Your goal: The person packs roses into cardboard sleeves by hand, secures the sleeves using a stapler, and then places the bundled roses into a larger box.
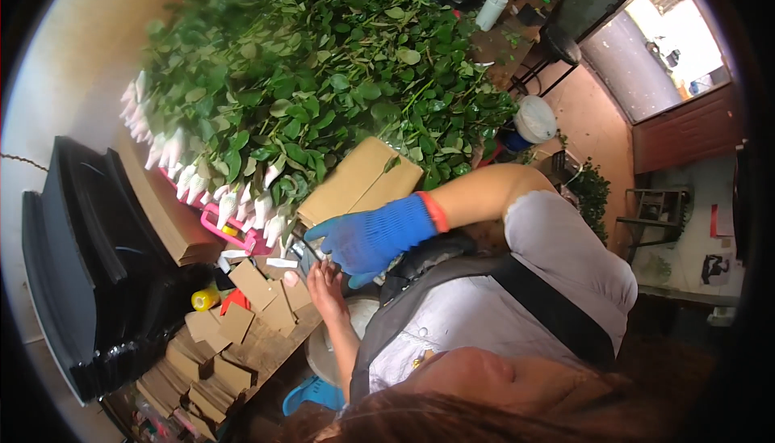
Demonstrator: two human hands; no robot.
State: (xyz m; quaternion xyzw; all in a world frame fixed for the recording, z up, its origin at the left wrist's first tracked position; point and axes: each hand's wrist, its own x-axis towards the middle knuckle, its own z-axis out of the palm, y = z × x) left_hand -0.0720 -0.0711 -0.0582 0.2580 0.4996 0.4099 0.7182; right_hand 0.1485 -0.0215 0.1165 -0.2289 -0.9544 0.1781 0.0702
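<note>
My right hand (363, 246), in a blue knitted glove with a red cuff, reaches over the bench edge with its index finger stretched out and its thumb apart. Its palm side is hidden. Just below it, my bare left hand (327, 288) has its fingertips at a small dark, partly shiny object (304, 252), too unclear to name. Next to the gloved hand lies a brown cardboard sheet (363, 179) with a loose leaf on it. Beyond spreads a large heap of leafy green rose stems (339, 79), their blooms in white netting sleeves (227, 208) along one side.
A pink plastic frame (242, 237) stands by the sleeved blooms. Cardboard pieces (251, 285), a yellow tape roll (204, 299) and stacked card (200, 370) lie on the bench (296, 334). Black sheets (103, 261) lean at the wall. A white bucket (535, 119) and stool (560, 44) stand beyond.
</note>
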